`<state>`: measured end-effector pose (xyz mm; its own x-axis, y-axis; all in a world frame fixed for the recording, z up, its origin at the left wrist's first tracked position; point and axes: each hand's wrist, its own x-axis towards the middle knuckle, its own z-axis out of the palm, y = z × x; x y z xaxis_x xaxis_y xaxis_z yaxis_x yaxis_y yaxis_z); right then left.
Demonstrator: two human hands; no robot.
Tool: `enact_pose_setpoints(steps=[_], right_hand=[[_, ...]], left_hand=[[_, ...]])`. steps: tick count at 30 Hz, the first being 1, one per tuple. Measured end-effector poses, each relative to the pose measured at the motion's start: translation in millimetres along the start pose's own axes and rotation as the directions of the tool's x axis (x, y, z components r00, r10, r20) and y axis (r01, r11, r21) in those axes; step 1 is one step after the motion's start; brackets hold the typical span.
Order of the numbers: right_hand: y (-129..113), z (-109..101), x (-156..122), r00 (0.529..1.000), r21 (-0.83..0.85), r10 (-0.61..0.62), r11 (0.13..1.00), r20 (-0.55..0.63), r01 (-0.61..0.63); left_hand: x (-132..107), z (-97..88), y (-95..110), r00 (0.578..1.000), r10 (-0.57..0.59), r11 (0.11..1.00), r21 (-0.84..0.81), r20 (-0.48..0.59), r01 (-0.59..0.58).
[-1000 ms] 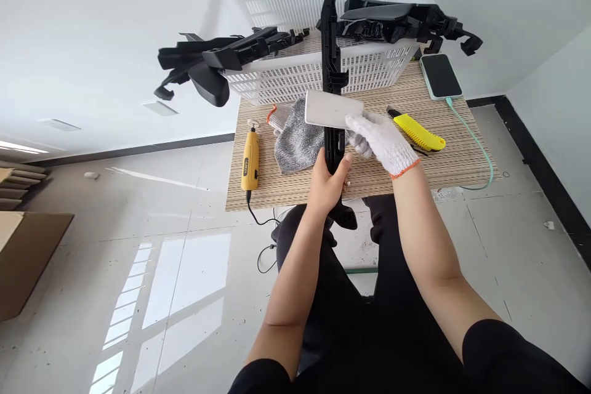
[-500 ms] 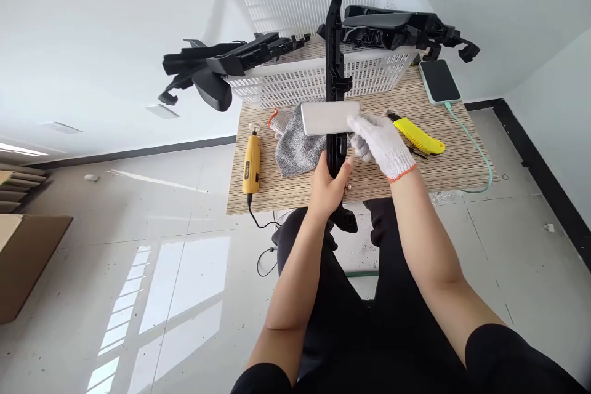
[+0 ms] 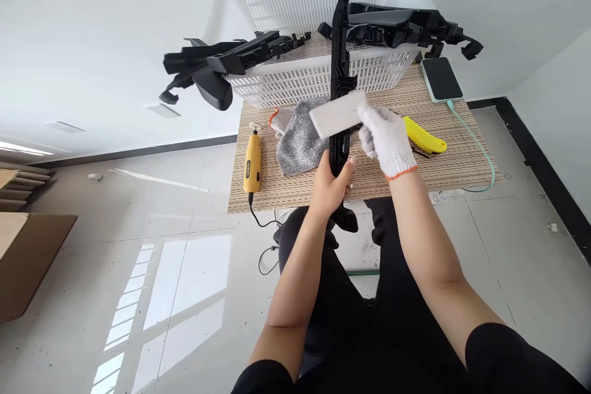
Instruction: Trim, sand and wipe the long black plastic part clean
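Observation:
My bare left hand [image 3: 333,183] is wrapped round the lower part of a long black plastic trim piece [image 3: 340,68], which stretches away from me over the table and up past the basket's front wall. In a white knitted glove, my right hand [image 3: 383,135] pinches the right end of a flat white rectangular block [image 3: 338,114]. The block lies tilted across the trim piece, its left end lower; whether they touch, I cannot tell. Left of the trim piece rests a grey cloth [image 3: 302,141]. Just beyond my right hand is a yellow utility knife [image 3: 425,135].
A white plastic basket [image 3: 286,83] stands at the table's back, with several black plastic parts [image 3: 392,28] on it, some jutting past its sides. On the table [image 3: 277,194] lie a yellow rotary tool [image 3: 252,162] at left and a phone [image 3: 442,79] with a green cable at right.
The white block has tilted, its right end rising, and shifted slightly right with my gloved hand. The trim piece's far end has leaned a little to the right. My left hand keeps its hold.

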<state>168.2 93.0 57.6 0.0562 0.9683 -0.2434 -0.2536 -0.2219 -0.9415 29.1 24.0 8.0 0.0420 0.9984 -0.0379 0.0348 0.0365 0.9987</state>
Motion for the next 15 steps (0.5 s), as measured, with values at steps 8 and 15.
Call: enact_pose_setpoints(steps=[8, 15], right_hand=[[-15, -24, -10, 0.985, 0.177, -0.167, 0.969, -0.047, 0.172], [1, -11, -5, 0.952, 0.041, -0.295, 0.955, 0.084, 0.293]], left_hand=[[0, -0.9, -1, 1.0, 0.02, 1.0, -0.006, 0.009, -0.02], [-1, 0.0, 1, 1.0, 0.005, 1.0, -0.007, -0.003, -0.005]])
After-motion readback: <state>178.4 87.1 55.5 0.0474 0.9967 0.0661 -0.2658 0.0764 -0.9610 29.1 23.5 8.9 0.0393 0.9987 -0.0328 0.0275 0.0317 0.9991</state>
